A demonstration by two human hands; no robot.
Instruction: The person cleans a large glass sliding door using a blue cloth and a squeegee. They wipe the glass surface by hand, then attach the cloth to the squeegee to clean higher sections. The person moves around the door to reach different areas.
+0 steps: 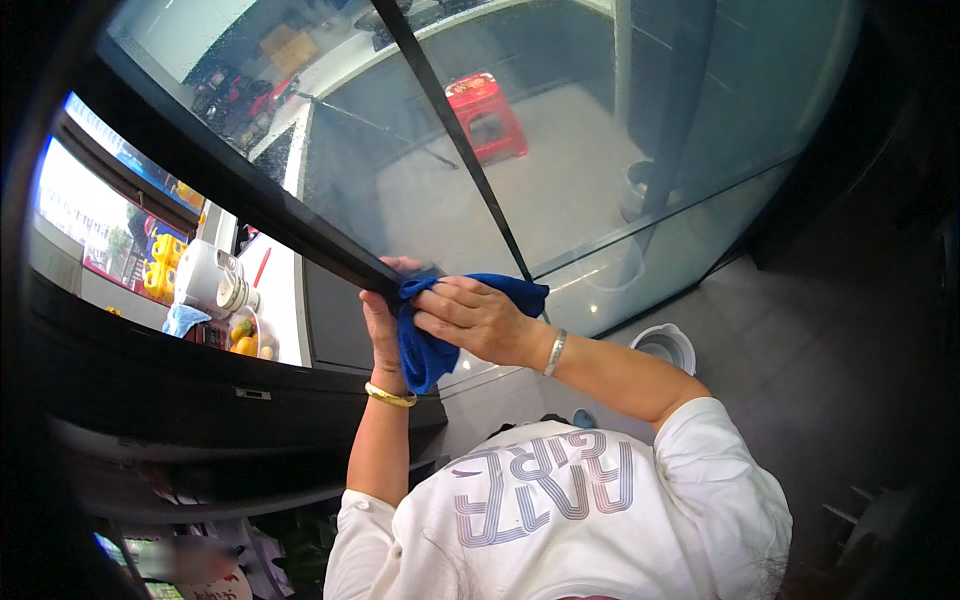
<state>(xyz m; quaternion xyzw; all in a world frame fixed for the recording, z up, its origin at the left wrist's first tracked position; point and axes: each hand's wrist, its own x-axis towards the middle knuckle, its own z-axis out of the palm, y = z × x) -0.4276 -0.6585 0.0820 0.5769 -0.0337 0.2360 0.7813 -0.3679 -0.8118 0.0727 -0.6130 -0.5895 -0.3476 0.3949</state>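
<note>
A blue cloth is bunched in my right hand, whose fingers press it against the end of a dark door frame. My left hand is at the same frame edge, just left of the cloth, with the thumb on the near side and fingertips showing behind it. Whether the left hand also grips some of the cloth is partly hidden. Glass panels with a dark upright strip stand beyond both hands, hazy and spotted in places.
Through the glass show a red plastic stool and a bucket. A pale basin stands on the grey floor at right. On the left, a white counter holds yellow jugs, a white appliance and a fruit container.
</note>
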